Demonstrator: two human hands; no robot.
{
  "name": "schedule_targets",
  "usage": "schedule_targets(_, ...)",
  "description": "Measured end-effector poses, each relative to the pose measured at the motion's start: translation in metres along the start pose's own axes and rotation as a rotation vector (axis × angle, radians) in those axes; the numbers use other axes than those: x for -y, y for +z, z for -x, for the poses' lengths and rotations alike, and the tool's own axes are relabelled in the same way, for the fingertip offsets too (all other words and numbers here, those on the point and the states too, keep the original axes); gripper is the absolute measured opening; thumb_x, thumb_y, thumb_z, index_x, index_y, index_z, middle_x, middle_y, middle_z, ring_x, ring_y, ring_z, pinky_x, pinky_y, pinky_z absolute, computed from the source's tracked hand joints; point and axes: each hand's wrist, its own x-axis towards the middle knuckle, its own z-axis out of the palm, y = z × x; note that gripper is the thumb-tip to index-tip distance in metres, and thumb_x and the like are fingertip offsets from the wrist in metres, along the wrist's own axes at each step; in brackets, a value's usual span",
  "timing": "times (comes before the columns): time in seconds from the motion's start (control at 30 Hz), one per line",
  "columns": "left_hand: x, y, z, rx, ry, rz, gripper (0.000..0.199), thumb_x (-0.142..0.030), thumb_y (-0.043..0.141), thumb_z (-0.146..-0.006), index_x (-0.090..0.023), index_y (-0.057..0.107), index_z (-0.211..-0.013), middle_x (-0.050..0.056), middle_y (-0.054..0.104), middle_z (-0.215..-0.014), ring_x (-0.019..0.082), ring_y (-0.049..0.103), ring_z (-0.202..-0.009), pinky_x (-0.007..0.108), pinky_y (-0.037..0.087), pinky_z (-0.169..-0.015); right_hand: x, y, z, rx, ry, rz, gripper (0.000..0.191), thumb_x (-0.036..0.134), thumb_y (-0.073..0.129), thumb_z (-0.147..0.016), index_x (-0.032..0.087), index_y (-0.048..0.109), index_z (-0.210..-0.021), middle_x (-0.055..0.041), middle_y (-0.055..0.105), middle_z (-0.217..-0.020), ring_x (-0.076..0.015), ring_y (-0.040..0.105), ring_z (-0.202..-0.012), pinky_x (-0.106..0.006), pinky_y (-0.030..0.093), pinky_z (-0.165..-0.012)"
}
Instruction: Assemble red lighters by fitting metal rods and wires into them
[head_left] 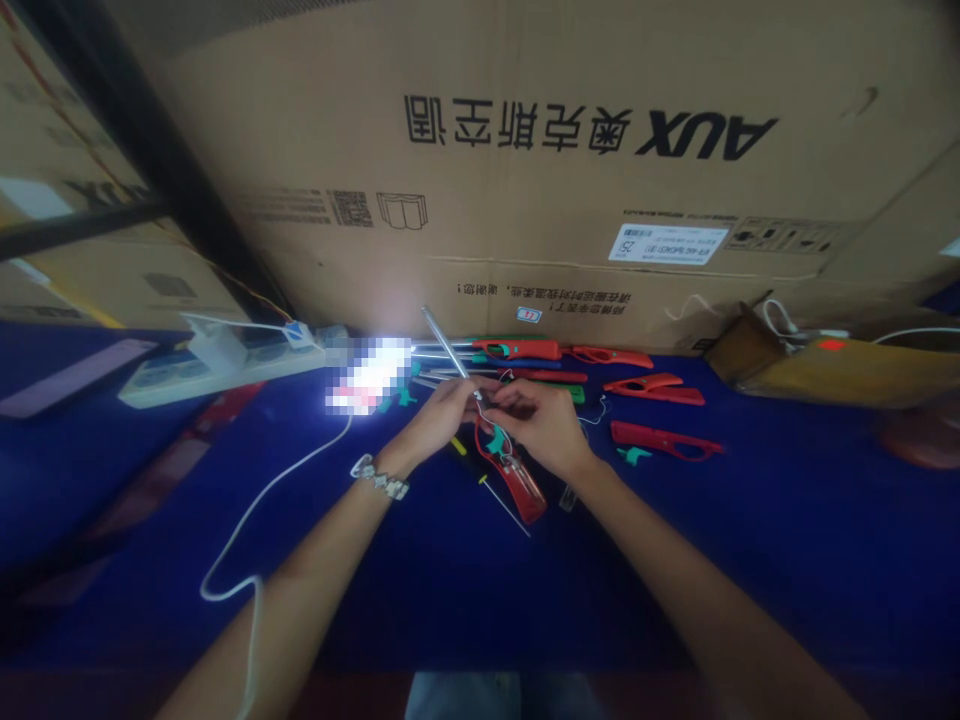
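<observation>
My left hand (pixel 448 408), with a metal watch at the wrist, pinches the base of the metal tube of a long-reach lighter (pixel 526 492). Its red handle is opened, showing a green trigger (pixel 496 440) and a clear inner part. My right hand (pixel 546 418) is closed at the same spot, its fingertips meeting the left ones by the tube base and a thin wire. Any small piece between the fingers is hidden. Below the hands lies a screwdriver (pixel 504 505) with a thin shaft. A small clear piece (pixel 568 497) rests beneath my right wrist.
Several red lighters (pixel 525 349) lie behind the hands. Red handle shells (pixel 664 440) and a green trigger piece (pixel 634 456) are at the right. A power strip (pixel 225 365), a bright blurred light with a white cable (pixel 277 480), and a large cardboard box (pixel 525 200) surround the blue surface.
</observation>
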Motion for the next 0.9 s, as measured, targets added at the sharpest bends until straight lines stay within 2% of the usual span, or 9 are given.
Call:
schedule_targets(0.13, 0.000, 0.004, 0.002, -0.033, -0.003, -0.009, 0.035, -0.036, 0.055, -0.090, -0.011, 0.073, -0.106, 0.008, 0.073, -0.083, 0.015, 0.065, -0.063, 0.027, 0.054, -0.061, 0.005, -0.001, 0.000, -0.001, -0.081, 0.149, 0.003, 0.020, 0.074, -0.080, 0.021, 0.075, -0.077, 0.0005, 0.067, -0.074, -0.0122, 0.058, -0.061, -0.028, 0.045, -0.059)
schedule_targets(0.4, 0.002, 0.005, 0.003, -0.022, 0.055, -0.138, 0.044, -0.056, 0.063, -0.087, -0.013, 0.076, -0.088, 0.003, 0.065, -0.062, 0.015, 0.060, -0.059, 0.029, 0.052, -0.063, 0.009, 0.002, 0.001, -0.009, 0.068, 0.150, 0.007, 0.018, 0.072, -0.078, 0.021, 0.074, -0.072, 0.0017, 0.070, -0.066, -0.0116, 0.057, -0.056, -0.026, 0.043, -0.056)
schedule_targets(0.5, 0.001, 0.006, 0.004, -0.017, 0.069, -0.161, 0.048, -0.059, 0.062, -0.087, -0.014, 0.076, -0.081, 0.003, 0.064, -0.062, 0.014, 0.060, -0.058, 0.029, 0.051, -0.063, 0.013, 0.002, 0.002, -0.025, 0.077, 0.207, 0.009, 0.020, 0.071, -0.080, 0.021, 0.074, -0.071, 0.0017, 0.073, -0.068, -0.0123, 0.060, -0.057, -0.026, 0.044, -0.058)
schedule_targets(0.77, 0.000, 0.010, 0.005, -0.036, 0.080, -0.158, 0.048, -0.059, 0.063, -0.087, -0.014, 0.073, -0.073, 0.004, 0.064, -0.062, 0.014, 0.060, -0.059, 0.028, 0.050, -0.062, 0.019, 0.001, 0.002, -0.055, -0.094, 0.616, 0.009, 0.020, 0.071, -0.081, 0.024, 0.076, -0.074, 0.0000, 0.075, -0.076, -0.0166, 0.067, -0.071, -0.028, 0.042, -0.062)
schedule_targets(0.9, -0.002, 0.012, 0.006, -0.020, 0.068, -0.051, 0.049, -0.061, 0.064, -0.085, -0.014, 0.076, -0.083, 0.004, 0.069, -0.068, 0.014, 0.060, -0.060, 0.028, 0.051, -0.063, 0.023, 0.002, 0.001, -0.055, -0.087, 0.647, 0.013, 0.023, 0.069, -0.085, 0.025, 0.075, -0.073, 0.0000, 0.075, -0.077, -0.0195, 0.067, -0.084, -0.028, 0.042, -0.063)
